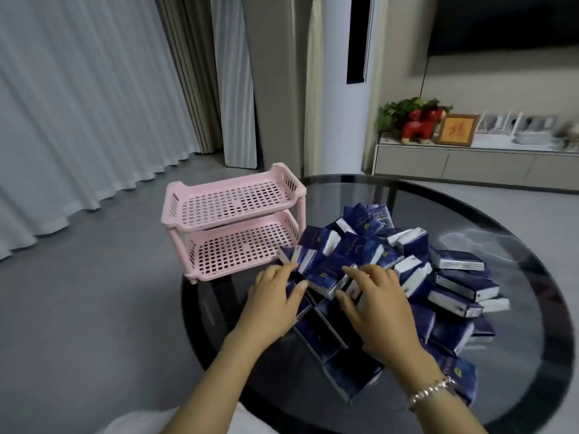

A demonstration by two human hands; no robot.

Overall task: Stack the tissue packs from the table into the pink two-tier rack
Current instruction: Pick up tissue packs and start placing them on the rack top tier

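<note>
A round dark glass table (517,233) fills the lower right of the view, its glossy top reflecting the light. On its left edge stands the pink two-tier rack (232,223), upright, with both perforated shelves bare. Just right of the rack, and touching its lower tier at the near corner, lies a loose heap of dark blue tissue packs (407,264) with white ends, spreading across the middle of the table toward the near right rim; some lie flat, others are tipped on edge or lean on their neighbours. Both hands reach into the near left side of the heap. The right hand (379,305), with a beaded bracelet (434,391) on its wrist, rests palm down on the packs, its grip spread, thumb and fingers lying around one tilted pack (329,277) without clearly closing on it. The left hand (275,299) is beside it, fingers extended onto the packs nearest the rack, thumb apart, its grip likewise spread and pinching nothing that can be seen.
</note>
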